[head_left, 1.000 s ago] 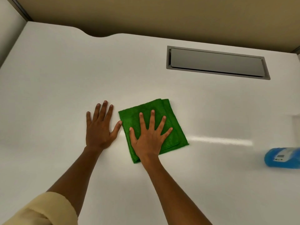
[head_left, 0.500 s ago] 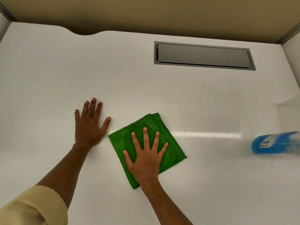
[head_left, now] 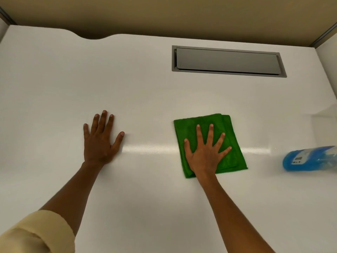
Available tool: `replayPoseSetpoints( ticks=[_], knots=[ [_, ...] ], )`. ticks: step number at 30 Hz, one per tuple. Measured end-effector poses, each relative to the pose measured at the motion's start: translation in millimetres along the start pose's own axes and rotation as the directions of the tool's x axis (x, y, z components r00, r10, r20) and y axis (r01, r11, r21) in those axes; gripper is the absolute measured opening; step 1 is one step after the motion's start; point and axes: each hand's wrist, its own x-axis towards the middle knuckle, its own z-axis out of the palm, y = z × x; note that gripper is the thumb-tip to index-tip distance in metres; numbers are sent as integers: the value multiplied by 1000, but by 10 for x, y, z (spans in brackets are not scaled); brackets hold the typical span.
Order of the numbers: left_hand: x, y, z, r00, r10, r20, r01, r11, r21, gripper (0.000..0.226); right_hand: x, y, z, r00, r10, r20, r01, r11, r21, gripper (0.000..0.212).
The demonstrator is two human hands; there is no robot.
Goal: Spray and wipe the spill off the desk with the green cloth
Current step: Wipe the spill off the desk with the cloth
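A folded green cloth (head_left: 197, 125) lies flat on the white desk (head_left: 145, 92), right of centre. My right hand (head_left: 205, 152) presses down on it with fingers spread and straight. My left hand (head_left: 99, 139) rests flat on the bare desk some way to the left of the cloth, fingers straight. A blue spray bottle (head_left: 308, 158) lies on its side at the right edge of the view, apart from both hands. No spill shows on the desk; only a bright streak of reflected light runs between the hands.
A grey rectangular cable hatch (head_left: 228, 61) is set into the desk at the back right. A tan partition wall (head_left: 164, 13) rises behind the desk, and a white side panel (head_left: 328, 79) closes the right end.
My right hand has slid the green cloth to the right, away from my left hand and closer to the spray bottle. The left hand has stayed flat on the desk.
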Motion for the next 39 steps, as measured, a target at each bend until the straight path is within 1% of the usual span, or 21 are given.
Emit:
replayPoseSetpoints(
  ticks=[4, 8, 15, 19, 25, 28, 31, 35, 39],
  knots=[
    [0, -12, 19, 1000, -5, 2, 5, 1000, 8, 75, 223, -159, -26, 1000, -3, -10, 3, 1000, 20, 74],
    [2, -13, 24, 1000, -1, -3, 1, 1000, 6, 75, 241, -424, 4, 999, -33, -9, 33, 999, 35, 74],
    [0, 4, 8, 1000, 10, -14, -10, 1000, 6, 76, -196, -1051, 163, 976, -219, -19, 220, 974, 57, 72],
    [10, -4, 4, 1000, 20, -2, -20, 1000, 21, 77, -534, -1181, 288, 957, -288, -33, 289, 956, 50, 71],
    [15, -21, 20, 1000, 12, 15, -12, 1000, 17, 77, -765, -1019, 319, 950, -311, -22, 312, 949, 41, 70],
    [14, -28, 32, 1000, 9, 15, -9, 1000, 10, 77, -860, -854, 292, 947, -320, -2, 320, 947, 34, 71],
    [10, -31, 41, 1000, 7, 4, -7, 1000, 7, 77, -964, -619, 283, 954, -299, 11, 299, 954, 26, 72],
    [12, -42, 63, 1000, 8, -1, -8, 1000, 4, 77, -1022, -242, 258, 976, -219, 14, 219, 976, -1, 73],
    [12, -38, 66, 1000, 0, -2, 0, 1000, -7, 77, -880, 141, 185, 996, -84, 22, 84, 996, -39, 74]
  ],
)
